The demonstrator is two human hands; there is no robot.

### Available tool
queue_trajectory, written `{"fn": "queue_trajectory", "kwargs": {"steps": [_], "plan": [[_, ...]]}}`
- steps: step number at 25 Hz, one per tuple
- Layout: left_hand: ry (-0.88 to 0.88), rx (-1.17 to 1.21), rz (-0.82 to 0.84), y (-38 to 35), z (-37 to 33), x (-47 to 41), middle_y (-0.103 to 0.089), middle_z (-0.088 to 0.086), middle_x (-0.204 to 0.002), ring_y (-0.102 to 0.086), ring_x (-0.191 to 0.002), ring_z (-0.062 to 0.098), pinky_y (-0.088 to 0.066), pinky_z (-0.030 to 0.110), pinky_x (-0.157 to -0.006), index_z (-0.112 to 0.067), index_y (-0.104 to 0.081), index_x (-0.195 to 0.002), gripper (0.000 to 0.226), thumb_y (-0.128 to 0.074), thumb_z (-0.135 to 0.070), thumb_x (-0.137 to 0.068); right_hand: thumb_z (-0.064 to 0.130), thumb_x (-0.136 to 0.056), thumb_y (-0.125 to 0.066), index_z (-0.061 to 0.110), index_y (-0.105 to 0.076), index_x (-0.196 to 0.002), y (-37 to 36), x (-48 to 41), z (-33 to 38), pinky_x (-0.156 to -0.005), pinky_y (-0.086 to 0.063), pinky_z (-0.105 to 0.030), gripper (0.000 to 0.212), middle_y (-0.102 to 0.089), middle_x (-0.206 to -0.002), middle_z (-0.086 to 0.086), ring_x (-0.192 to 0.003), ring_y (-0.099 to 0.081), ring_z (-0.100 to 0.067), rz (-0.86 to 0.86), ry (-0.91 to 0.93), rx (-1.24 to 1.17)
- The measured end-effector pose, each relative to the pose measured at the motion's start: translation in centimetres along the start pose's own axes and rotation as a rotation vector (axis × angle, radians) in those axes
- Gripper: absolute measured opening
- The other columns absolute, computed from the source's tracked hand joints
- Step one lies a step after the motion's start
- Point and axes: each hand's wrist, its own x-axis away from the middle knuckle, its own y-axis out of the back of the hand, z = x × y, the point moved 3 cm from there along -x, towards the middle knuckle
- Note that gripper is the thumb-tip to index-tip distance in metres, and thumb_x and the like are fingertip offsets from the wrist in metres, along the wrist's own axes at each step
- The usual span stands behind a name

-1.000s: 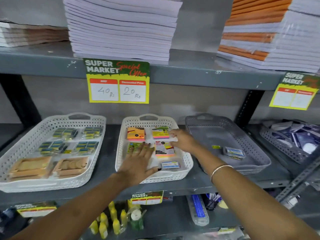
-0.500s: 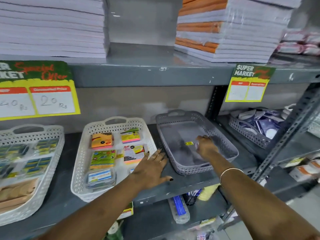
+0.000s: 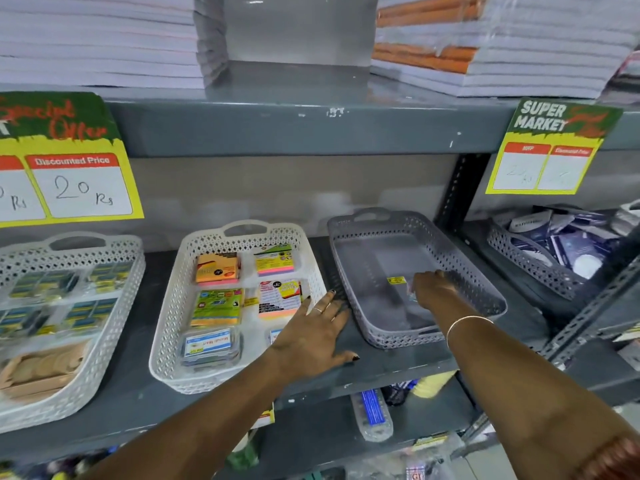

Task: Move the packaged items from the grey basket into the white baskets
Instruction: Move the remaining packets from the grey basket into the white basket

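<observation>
The grey basket [image 3: 398,341] stands on the shelf right of centre. It holds a yellow sticker [image 3: 396,280] and a small clear packet [image 3: 412,295]. My right hand [image 3: 434,289] reaches into it, fingers curled over that packet, which is mostly hidden and low near the basket floor. The middle white basket [image 3: 173,306] holds sticky-note packs [image 3: 217,268] and a clear boxed item [image 3: 209,344]. My left hand [image 3: 311,337] lies flat, fingers spread, across this basket's right rim and the shelf beside the grey basket. A second white basket [image 3: 114,306] sits far left with small packs.
Another grey basket [image 3: 526,268] of dark packets sits beyond the black shelf upright [image 3: 457,188] on the right. Notebook stacks [image 3: 97,39] fill the upper shelf, and price tags [image 3: 69,161] hang from its edge. More goods lie on the shelf below [image 3: 372,414].
My right hand left the middle white basket and went right into the grey basket, onto the small packet. My left hand slid from inside the white basket to its right rim. The view shifted right.
</observation>
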Motion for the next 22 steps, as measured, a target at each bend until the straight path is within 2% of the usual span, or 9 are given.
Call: {"fn": "queue_trajectory", "kwargs": {"steps": [4,7,13,15,18,20,22], "plan": [[0.006,0.014,-0.001,0.0,0.0,0.1,-0.011,0.007,-0.158,0.005,-0.145,0.021,-0.003,0.046,-0.116,-0.013,-0.011,-0.147,0.077,-0.03,-0.062,-0.09,0.008,-0.095,-0.044,0.004,-0.039,-0.139,0.7,0.5,0.1,-0.108,-0.04,-0.038,0.045,-0.042,-0.146,-0.013,-0.14,-0.03,-0.029,-0.053,-0.007,0.021],[0.015,0.023,-0.013,0.0,0.0,0.2,-0.009,0.008,-0.158,0.005,-0.145,0.021,-0.002,0.046,-0.116,-0.013,-0.011,-0.147,0.078,-0.031,-0.061,-0.09,0.006,-0.094,-0.047,0.005,-0.043,-0.137,0.9,1.2,0.5,-0.107,-0.041,-0.038,0.043,-0.046,-0.144,-0.013,-0.138,-0.033,-0.029,-0.072,-0.005,0.047],[0.099,0.03,-0.076,1.0,1.4,1.7,-0.001,0.004,-0.159,0.005,-0.145,0.021,0.001,0.046,-0.117,-0.019,-0.006,-0.148,0.086,-0.03,-0.071,-0.083,0.013,-0.087,-0.059,0.006,-0.043,-0.134,5.0,3.2,3.8,-0.099,-0.045,-0.04,0.05,-0.048,-0.139,-0.015,-0.132,-0.039,-0.03,-0.202,0.071,-0.076],[0.137,-0.002,-0.092,1.2,3.3,3.6,0.001,0.003,-0.159,0.005,-0.145,0.021,0.002,0.047,-0.116,-0.021,-0.005,-0.148,0.094,-0.015,-0.081,-0.075,0.016,-0.086,-0.059,0.006,-0.045,-0.132,7.0,3.9,5.9,-0.1,-0.045,-0.04,0.049,-0.049,-0.138,-0.015,-0.131,-0.041,-0.03,-0.285,0.126,-0.108],[0.219,0.051,-0.129,1.2,6.8,7.8,-0.002,0.002,-0.159,0.003,-0.145,0.022,-0.002,0.05,-0.116,-0.023,-0.006,-0.147,0.121,0.019,-0.088,-0.049,0.018,-0.085,-0.06,0.012,-0.046,-0.133,9.3,5.5,10.3,-0.101,-0.045,-0.039,0.049,-0.05,-0.135,-0.014,-0.13,-0.043,-0.031,-0.353,0.243,-0.194],[0.29,0.077,-0.13,0.8,9.1,10.5,-0.002,0.002,-0.159,0.003,-0.145,0.022,-0.006,0.052,-0.118,-0.023,-0.004,-0.148,0.124,0.023,-0.088,-0.046,0.02,-0.082,-0.064,0.016,-0.05,-0.13,10.1,7.1,13.4,-0.098,-0.046,-0.038,0.05,-0.052,-0.13,-0.013,-0.127,-0.046,-0.031,-0.371,0.375,-0.225],[0.344,0.084,-0.122,0.4,10.6,12.5,-0.002,0.002,-0.159,0.002,-0.145,0.022,-0.006,0.05,-0.118,-0.023,-0.002,-0.148,0.124,0.023,-0.089,-0.046,0.017,-0.082,-0.065,0.013,-0.051,-0.13,10.1,9.1,16.3,-0.095,-0.046,-0.036,0.05,-0.054,-0.131,-0.014,-0.123,-0.048,-0.032,-0.314,0.56,-0.199]]}}
